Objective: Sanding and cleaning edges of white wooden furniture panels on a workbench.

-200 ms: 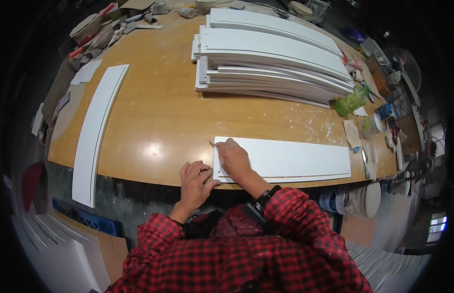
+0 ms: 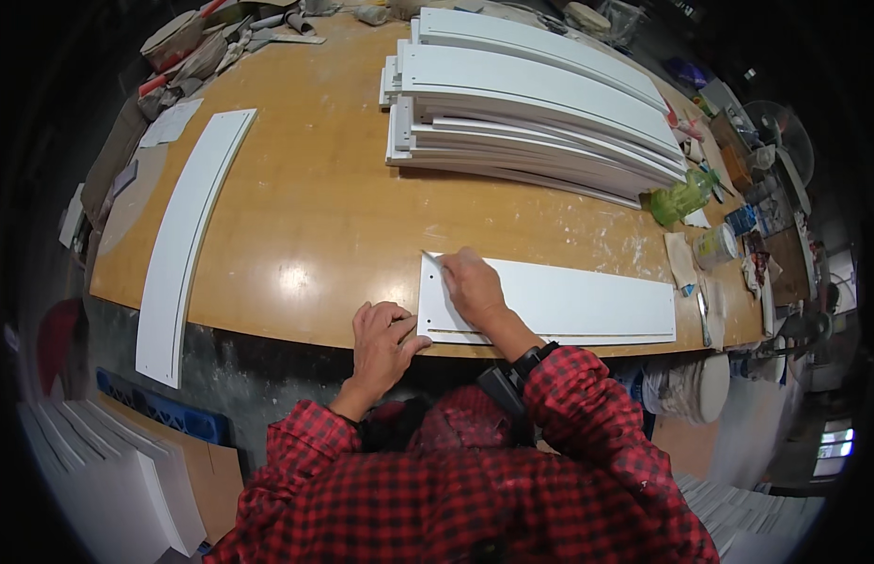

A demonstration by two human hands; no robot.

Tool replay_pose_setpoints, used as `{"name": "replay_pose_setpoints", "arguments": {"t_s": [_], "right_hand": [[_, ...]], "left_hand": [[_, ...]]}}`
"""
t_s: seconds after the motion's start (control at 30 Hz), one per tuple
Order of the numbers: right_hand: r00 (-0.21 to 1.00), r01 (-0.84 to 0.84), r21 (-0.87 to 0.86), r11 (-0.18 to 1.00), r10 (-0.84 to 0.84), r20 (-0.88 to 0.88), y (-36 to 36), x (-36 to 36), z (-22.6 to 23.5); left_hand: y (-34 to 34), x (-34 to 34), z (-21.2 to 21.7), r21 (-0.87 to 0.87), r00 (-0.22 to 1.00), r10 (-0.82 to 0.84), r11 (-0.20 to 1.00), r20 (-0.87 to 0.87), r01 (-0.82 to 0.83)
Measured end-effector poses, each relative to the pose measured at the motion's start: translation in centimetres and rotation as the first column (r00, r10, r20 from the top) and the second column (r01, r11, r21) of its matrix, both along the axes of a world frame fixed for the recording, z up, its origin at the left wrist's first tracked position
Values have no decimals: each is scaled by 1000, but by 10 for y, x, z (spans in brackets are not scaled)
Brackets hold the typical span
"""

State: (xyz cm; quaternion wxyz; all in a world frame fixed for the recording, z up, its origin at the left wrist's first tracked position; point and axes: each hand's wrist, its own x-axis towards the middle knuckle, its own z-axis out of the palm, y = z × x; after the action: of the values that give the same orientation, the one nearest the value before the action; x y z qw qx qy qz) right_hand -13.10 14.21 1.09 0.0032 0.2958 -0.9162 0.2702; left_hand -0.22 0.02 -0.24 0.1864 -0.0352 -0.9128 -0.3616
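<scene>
Right now a long white panel (image 2: 569, 301) lies flat along the near edge of the wooden workbench (image 2: 315, 216), its length running rightward from the hands. The right hand (image 2: 472, 285) rests palm down on the panel's left end, fingers loosely spread and pressing on the surface; a thin pale sliver shows at its fingertips, too small to identify. The left hand (image 2: 381, 340) sits just beside the panel's lower left corner, fingers curled at the corner and touching its edge; whether it grips anything I cannot tell.

That panel's near long side runs almost flush with the bench's front edge. Beyond the panel, the middle of the bench is bare wood up to a stack of white panels (image 2: 531, 113) at the far side. Left of the panel, bare bench stretches to one single curved-looking white strip (image 2: 188, 235), which lies well apart and overhangs the front edge.

Counted: one panel under the hands, one separate strip, one stack of many panels, too many to count exactly. A green bottle (image 2: 683, 197) stands near the stack's right end, amid small clutter.
</scene>
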Motion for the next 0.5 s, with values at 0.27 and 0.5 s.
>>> {"name": "replay_pose_setpoints", "arguments": {"t_s": [0.27, 0.5], "right_hand": [[941, -329, 42, 943, 324, 96, 10, 23, -1], [898, -441, -52, 896, 439, -44, 21, 51, -9]], "left_hand": [[16, 12, -4, -18, 969, 222, 974, -108, -225], [18, 15, -12, -26, 954, 281, 958, -106, -286]]}}
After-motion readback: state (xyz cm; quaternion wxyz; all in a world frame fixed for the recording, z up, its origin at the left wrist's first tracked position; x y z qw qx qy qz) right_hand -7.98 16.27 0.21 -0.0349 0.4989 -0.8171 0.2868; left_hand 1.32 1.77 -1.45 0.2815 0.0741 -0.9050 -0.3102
